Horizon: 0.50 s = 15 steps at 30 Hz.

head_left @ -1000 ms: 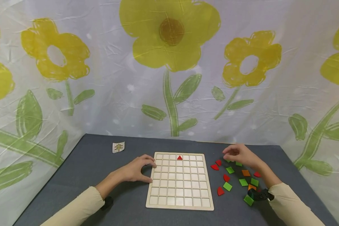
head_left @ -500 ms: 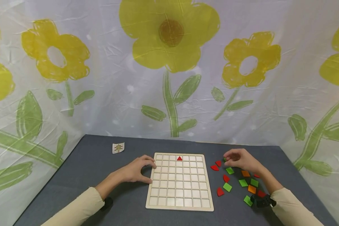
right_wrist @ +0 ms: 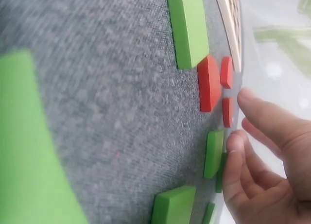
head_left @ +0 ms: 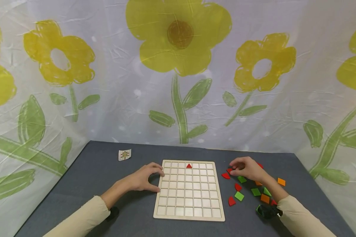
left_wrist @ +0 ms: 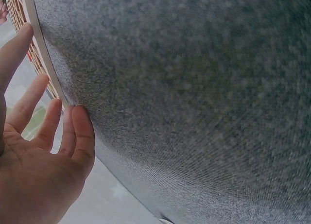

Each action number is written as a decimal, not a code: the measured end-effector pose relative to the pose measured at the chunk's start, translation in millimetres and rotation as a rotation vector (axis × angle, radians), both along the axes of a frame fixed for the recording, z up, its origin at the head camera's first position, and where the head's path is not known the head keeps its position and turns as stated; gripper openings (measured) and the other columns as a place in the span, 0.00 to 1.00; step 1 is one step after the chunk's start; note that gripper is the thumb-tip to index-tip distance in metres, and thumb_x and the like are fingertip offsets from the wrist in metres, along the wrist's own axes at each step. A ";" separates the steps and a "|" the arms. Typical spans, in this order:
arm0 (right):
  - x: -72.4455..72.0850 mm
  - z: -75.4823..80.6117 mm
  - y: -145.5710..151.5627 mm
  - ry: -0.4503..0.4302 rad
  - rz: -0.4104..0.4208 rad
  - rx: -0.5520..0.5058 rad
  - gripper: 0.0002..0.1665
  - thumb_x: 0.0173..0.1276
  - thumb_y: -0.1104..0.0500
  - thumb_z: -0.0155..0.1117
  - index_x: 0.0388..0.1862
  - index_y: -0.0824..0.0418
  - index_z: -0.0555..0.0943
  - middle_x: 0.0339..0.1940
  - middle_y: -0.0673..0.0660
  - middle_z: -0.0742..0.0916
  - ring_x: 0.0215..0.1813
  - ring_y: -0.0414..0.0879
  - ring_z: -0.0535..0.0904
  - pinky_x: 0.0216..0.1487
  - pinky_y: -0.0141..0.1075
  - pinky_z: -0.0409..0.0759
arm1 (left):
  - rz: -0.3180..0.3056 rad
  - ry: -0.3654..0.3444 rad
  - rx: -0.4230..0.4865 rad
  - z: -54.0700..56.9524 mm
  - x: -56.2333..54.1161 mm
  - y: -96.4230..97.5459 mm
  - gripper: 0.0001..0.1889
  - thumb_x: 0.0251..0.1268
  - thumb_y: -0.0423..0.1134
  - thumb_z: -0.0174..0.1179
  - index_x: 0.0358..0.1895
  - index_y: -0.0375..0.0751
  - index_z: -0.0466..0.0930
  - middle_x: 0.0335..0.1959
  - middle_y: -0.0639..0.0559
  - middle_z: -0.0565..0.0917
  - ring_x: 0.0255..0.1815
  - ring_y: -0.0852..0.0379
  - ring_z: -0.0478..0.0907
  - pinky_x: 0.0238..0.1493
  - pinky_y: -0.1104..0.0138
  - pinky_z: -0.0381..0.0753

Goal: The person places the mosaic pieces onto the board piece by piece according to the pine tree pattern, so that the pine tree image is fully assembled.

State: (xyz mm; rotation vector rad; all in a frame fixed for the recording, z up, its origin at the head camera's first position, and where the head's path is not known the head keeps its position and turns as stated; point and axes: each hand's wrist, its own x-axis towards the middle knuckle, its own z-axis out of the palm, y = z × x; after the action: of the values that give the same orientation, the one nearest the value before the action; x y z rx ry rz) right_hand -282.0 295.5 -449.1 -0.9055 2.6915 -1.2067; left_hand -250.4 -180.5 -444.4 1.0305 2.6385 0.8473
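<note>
A pale wooden grid board (head_left: 188, 219) lies flat on the table, with a red triangle tile (head_left: 189, 166) in its far row. My left hand (head_left: 143, 177) rests along the board's left edge, fingers spread and fingertips touching the rim; the left wrist view shows those fingertips on the wooden edge. My right hand (head_left: 247, 168) is low over the scattered tiles, its fingertips right at a red quarter-round tile (head_left: 229, 171). In the right wrist view a gap shows between thumb and index finger, with red tiles (right_wrist: 228, 112) and green tiles (right_wrist: 214, 153) just beyond.
Right of the board lie several loose tiles: green squares (head_left: 239, 196), red quarter-rounds (head_left: 231, 201) and orange squares (head_left: 281, 181). The right forearm covers some of them. A small patterned card (head_left: 124, 154) lies at the back left. A flowered curtain (head_left: 121, 108) hangs behind the table.
My right hand has moved a little left and down toward the red tiles, uncovering an orange tile right of the wrist and a red one behind the hand. The left hand and board stay put.
</note>
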 end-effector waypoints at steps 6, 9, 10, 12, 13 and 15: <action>-2.8 1.3 -4.4 -0.034 -0.014 0.041 0.18 0.64 0.63 0.76 0.50 0.71 0.84 0.38 0.56 0.85 0.37 0.47 0.84 0.37 0.36 0.82 | -0.001 0.004 0.000 -0.1 0.1 0.4 0.26 0.58 0.45 0.77 0.58 0.40 0.81 0.65 0.39 0.71 0.67 0.33 0.66 0.63 0.38 0.64; -3.3 1.2 -6.2 -0.037 -0.024 0.071 0.18 0.64 0.64 0.75 0.50 0.72 0.84 0.36 0.54 0.85 0.36 0.47 0.84 0.36 0.36 0.81 | 0.001 0.003 -0.002 -0.1 0.0 0.3 0.27 0.58 0.45 0.77 0.58 0.40 0.81 0.65 0.39 0.71 0.67 0.33 0.66 0.63 0.38 0.64; -3.3 1.3 -6.7 -0.036 -0.026 0.081 0.18 0.65 0.64 0.75 0.50 0.72 0.84 0.36 0.53 0.85 0.36 0.46 0.84 0.36 0.36 0.81 | 0.002 0.003 -0.003 0.0 -0.1 0.2 0.27 0.58 0.45 0.77 0.58 0.40 0.81 0.65 0.39 0.71 0.67 0.33 0.66 0.63 0.38 0.64; -2.8 1.5 -7.7 -0.033 -0.029 0.097 0.17 0.65 0.64 0.75 0.50 0.72 0.84 0.36 0.53 0.85 0.36 0.46 0.84 0.35 0.36 0.81 | 0.004 0.000 -0.005 0.3 0.0 0.4 0.27 0.58 0.45 0.77 0.58 0.40 0.81 0.65 0.39 0.71 0.67 0.33 0.66 0.63 0.38 0.64; -2.5 1.6 -8.0 -0.031 -0.030 0.103 0.17 0.65 0.64 0.75 0.50 0.72 0.84 0.36 0.53 0.85 0.36 0.46 0.84 0.35 0.36 0.81 | 0.005 0.000 -0.006 0.4 0.0 0.5 0.27 0.58 0.45 0.77 0.58 0.40 0.81 0.65 0.39 0.71 0.67 0.33 0.65 0.63 0.38 0.64; -1.8 1.8 -8.9 -0.028 -0.031 0.111 0.16 0.65 0.64 0.75 0.49 0.71 0.85 0.36 0.53 0.85 0.36 0.46 0.83 0.35 0.36 0.81 | 0.008 -0.004 -0.007 0.5 0.0 0.6 0.27 0.58 0.45 0.77 0.58 0.40 0.81 0.65 0.39 0.71 0.67 0.33 0.65 0.63 0.38 0.64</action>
State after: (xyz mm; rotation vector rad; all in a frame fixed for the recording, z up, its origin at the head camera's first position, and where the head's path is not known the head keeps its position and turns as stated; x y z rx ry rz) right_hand -283.8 286.7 -447.3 -0.8281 2.7287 -1.0547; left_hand -250.4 -179.9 -443.8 1.0164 2.6422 0.8397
